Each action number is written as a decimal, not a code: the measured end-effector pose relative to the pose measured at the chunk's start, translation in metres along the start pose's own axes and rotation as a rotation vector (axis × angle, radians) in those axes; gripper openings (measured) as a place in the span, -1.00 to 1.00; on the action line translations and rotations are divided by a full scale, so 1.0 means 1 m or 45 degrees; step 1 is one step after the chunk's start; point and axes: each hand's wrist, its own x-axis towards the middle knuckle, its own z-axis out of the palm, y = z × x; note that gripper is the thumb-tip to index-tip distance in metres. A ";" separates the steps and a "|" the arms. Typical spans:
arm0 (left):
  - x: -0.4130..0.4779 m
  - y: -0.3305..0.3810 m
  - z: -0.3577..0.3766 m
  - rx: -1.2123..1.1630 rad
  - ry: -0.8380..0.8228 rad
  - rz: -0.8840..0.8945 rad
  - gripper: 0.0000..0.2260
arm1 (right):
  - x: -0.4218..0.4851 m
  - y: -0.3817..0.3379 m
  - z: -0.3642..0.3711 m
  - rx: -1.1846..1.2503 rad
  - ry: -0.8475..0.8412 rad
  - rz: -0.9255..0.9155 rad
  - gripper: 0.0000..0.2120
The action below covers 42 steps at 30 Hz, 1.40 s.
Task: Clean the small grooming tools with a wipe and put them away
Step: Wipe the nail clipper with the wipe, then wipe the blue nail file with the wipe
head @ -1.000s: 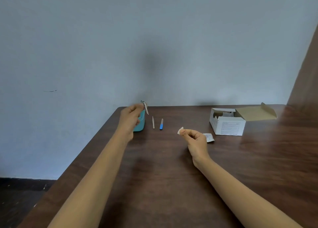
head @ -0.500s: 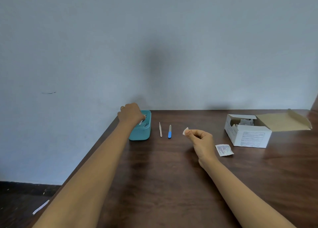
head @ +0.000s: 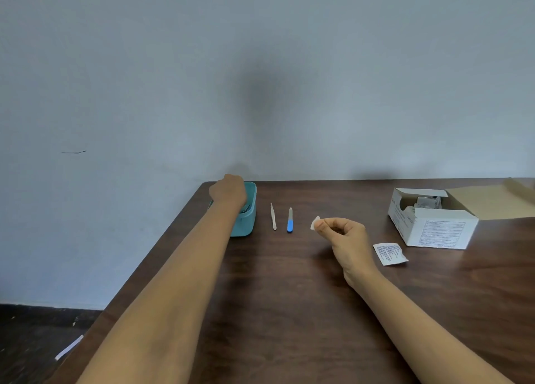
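A dark wooden table [head: 289, 311] with visible grain and a soft sheen carries a teal container [head: 249, 218] of smooth, matt plastic. Beside it lie a slim pale tool [head: 273, 216], whose material cannot be told, and a nail file [head: 290, 220] with a glossy blue plastic handle and a dull grey blade. A small white wipe [head: 315, 223], soft and matt, shows between fingertips. An open box [head: 434, 227] is white printed cardboard outside, raw brown card on its flap, with crinkled silvery sachets inside. A torn paper packet [head: 389, 254] bears fine print. The wall [head: 260, 65] behind is matt, pale grey-blue paint.
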 end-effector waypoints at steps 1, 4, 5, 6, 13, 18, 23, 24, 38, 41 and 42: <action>0.000 0.001 0.001 0.005 -0.007 -0.003 -0.75 | 0.000 0.000 0.000 -0.004 -0.005 -0.005 -0.90; 0.000 0.004 0.005 0.005 -0.033 -0.020 -0.72 | 0.000 0.001 0.000 -0.025 -0.016 -0.021 -0.90; 0.000 0.004 0.006 0.005 -0.033 -0.023 -0.71 | 0.000 0.001 0.000 -0.027 -0.019 -0.027 -0.89; -0.001 0.005 0.007 0.007 -0.031 -0.025 -0.70 | 0.000 0.002 0.000 -0.031 -0.019 -0.031 -0.89; -0.003 0.009 -0.014 0.035 0.109 -0.033 -0.72 | 0.000 0.000 0.000 -0.018 -0.021 -0.010 -0.90; -0.015 0.027 -0.043 -0.091 0.361 0.095 -0.82 | 0.001 -0.001 -0.001 0.116 0.027 0.041 -0.94; -0.042 0.059 -0.036 -0.195 0.268 0.244 -0.80 | 0.001 -0.002 -0.001 0.268 0.050 0.047 -0.96; -0.046 0.065 -0.031 -0.161 0.235 0.270 -0.79 | 0.001 -0.002 -0.001 0.290 0.054 0.049 -0.96; -0.059 0.092 0.021 0.252 -0.002 0.331 -0.72 | 0.007 0.007 -0.003 0.394 0.088 0.064 -0.89; -0.066 0.094 0.023 0.294 -0.005 0.361 -0.71 | 0.005 0.004 -0.004 0.420 0.083 0.043 -0.95; -0.070 0.094 0.023 0.300 0.000 0.367 -0.70 | 0.004 0.003 -0.005 0.429 0.077 0.038 -0.96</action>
